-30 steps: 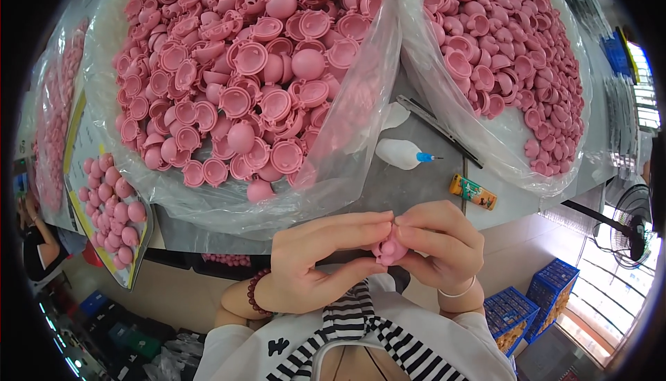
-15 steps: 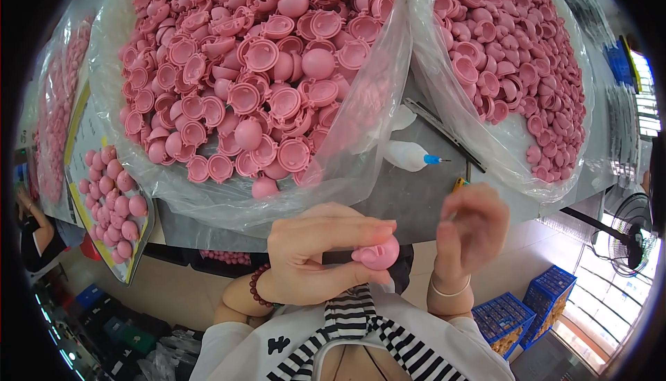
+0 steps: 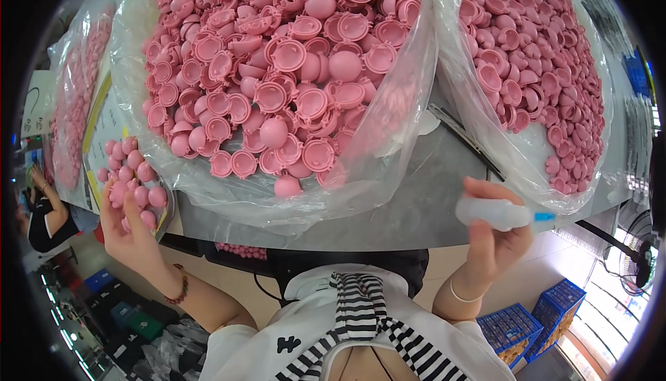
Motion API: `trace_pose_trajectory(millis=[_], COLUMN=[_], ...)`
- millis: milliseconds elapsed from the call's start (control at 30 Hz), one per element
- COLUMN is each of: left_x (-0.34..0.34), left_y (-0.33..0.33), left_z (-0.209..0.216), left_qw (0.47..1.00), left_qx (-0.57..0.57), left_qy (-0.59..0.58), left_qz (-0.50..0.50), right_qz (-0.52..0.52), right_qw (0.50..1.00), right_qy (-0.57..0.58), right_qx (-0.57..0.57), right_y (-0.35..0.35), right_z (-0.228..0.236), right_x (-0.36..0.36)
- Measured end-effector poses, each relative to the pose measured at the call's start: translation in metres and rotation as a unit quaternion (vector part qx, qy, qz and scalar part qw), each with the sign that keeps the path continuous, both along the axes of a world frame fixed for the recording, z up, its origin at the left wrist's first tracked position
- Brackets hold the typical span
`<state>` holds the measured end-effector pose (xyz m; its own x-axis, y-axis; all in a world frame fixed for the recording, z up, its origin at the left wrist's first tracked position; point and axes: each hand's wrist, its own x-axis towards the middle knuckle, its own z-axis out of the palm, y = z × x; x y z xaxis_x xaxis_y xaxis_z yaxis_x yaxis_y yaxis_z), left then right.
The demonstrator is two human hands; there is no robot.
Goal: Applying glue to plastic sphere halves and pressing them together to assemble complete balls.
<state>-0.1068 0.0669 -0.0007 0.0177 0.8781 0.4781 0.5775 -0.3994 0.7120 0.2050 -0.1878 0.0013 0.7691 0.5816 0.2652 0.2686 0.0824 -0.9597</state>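
At the grey worktable's (image 3: 430,190) left, a white board's (image 3: 104,121) near corner could shed pink balls (image 3: 158,196) if nudged; a hard squeeze could make the white bottle (image 3: 489,213) drip. The bottle lies gripped between thumb and fingers of the right hand (image 3: 496,248), by the near edge; one ball sits between fingertips of the left hand (image 3: 135,242), grip unclear.

White bottle (image 3: 498,213) sideways, blue-tipped; pink balls (image 3: 157,196) clustered.

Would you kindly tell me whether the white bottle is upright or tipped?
Tipped: the white bottle is sideways in the right hand, its blue tip pointing rightward.
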Motion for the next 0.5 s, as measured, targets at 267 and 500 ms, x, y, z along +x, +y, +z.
trace_pose_trajectory(millis=[267,500], left_x=[0.062,0.093], left_y=[-0.028,-0.031], left_z=[0.007,-0.006], left_qw=[0.971,0.956], left_qx=[0.098,0.031], left_qy=[0.204,0.218], left_qz=[-0.078,-0.195], right_qz=[-0.021,0.006], right_qw=[0.999,1.000], right_qy=[0.041,0.016], right_qx=[0.014,0.012], right_y=[0.001,-0.008], right_z=[-0.001,-0.004], right_x=[-0.009,-0.015])
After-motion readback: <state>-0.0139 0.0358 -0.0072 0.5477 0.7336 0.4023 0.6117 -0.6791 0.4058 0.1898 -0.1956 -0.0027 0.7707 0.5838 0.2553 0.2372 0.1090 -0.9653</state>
